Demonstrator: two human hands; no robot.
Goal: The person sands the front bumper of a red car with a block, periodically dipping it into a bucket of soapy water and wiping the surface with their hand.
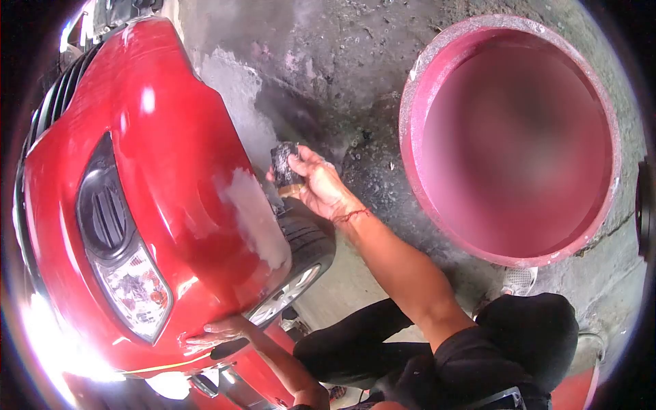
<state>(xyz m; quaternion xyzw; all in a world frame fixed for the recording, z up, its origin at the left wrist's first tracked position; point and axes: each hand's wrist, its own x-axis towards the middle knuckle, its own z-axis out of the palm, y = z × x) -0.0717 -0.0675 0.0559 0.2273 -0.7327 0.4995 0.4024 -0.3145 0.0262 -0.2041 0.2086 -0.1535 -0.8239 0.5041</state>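
The red car bumper (pixel 184 184) fills the left side of the head view, with a dull whitish-grey patch (pixel 256 219) along its edge near the wheel. My right hand (pixel 316 183) is closed around a dark piece of sandpaper (pixel 285 162) dusted with white. It is beside the bumper's edge, just above the tyre (pixel 311 239); whether the sandpaper touches the bumper cannot be made out. My left hand (pixel 222 331) lies flat on the red bodywork below the headlight (pixel 137 297), fingers stretched out.
A large pink tub (pixel 410 130) stands on the wet, stained concrete floor (pixel 355 75) to the right; its inside is blurred. My bent legs (pixel 362 342) in black trousers are near the wheel. A dark fog-lamp surround (pixel 106 212) sits in the bumper.
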